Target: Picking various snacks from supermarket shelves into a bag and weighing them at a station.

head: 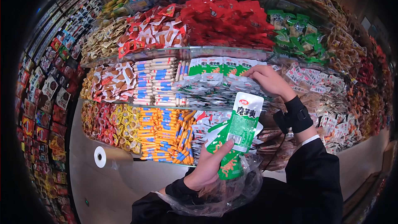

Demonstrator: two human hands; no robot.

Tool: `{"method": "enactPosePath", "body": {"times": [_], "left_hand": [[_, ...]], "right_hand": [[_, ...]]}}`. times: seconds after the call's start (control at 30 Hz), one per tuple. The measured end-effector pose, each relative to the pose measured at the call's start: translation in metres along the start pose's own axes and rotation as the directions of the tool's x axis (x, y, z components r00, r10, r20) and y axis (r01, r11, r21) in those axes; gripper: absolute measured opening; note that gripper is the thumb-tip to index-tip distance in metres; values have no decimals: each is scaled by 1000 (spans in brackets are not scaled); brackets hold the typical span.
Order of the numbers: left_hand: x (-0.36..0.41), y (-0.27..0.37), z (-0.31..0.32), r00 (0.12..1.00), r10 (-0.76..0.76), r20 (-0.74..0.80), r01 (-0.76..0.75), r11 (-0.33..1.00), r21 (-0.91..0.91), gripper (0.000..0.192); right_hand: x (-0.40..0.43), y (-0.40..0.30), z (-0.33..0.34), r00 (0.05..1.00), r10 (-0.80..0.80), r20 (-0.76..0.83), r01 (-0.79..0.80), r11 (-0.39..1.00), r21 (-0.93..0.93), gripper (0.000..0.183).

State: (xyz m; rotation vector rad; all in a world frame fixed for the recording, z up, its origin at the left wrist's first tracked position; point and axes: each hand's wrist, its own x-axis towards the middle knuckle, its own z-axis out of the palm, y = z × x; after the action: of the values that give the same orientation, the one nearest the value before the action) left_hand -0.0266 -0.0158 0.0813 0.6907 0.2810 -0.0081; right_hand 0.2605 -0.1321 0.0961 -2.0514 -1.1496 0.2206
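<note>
My left hand (211, 165) is closed around several green-and-white snack packets (244, 121), fanned out, with the thumb over the front one near its barcode. A clear plastic bag (227, 193) hangs around that wrist and below the packets. Farther up, my right hand (264, 76) touches the row of matching green-and-white packets (230, 65) standing upright in a shelf bin; its fingertips are partly hidden among them, so its grip is unclear. In front of that row lies a pile of silvery packets (214, 90). A black strap with a device (297, 115) is around the right wrist.
Clear-edged shelf tiers (199, 49) hold red packets (227, 25), green packets (298, 34), white-wrapped sticks (161, 81) and orange-wrapped sticks (161, 133). A roll of clear plastic bags (105, 158) sticks out at the lower left. Farther left stands a rack of hanging snack packets (40, 112).
</note>
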Motion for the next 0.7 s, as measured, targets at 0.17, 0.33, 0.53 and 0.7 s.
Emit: {"method": "enactPosePath", "body": {"times": [0.17,0.33,0.53,0.7], "left_hand": [[1,-2,-2,1000,14,-3,-14,1000,5,40],[2,-5,-4,1000,4,7,-4,1000,8,42],[2,-5,-4,1000,13,4,-13,1000,20,42],[2,-6,-5,1000,9,28,-9,1000,-5,43]], "right_hand": [[9,14,-1,997,77,13,-78,996,36,35],[7,23,11,992,129,2,-129,991,38,40],[9,-10,4,945,308,107,-284,939,-195,45],[18,23,0,956,291,-40,-293,938,-185,53]]}}
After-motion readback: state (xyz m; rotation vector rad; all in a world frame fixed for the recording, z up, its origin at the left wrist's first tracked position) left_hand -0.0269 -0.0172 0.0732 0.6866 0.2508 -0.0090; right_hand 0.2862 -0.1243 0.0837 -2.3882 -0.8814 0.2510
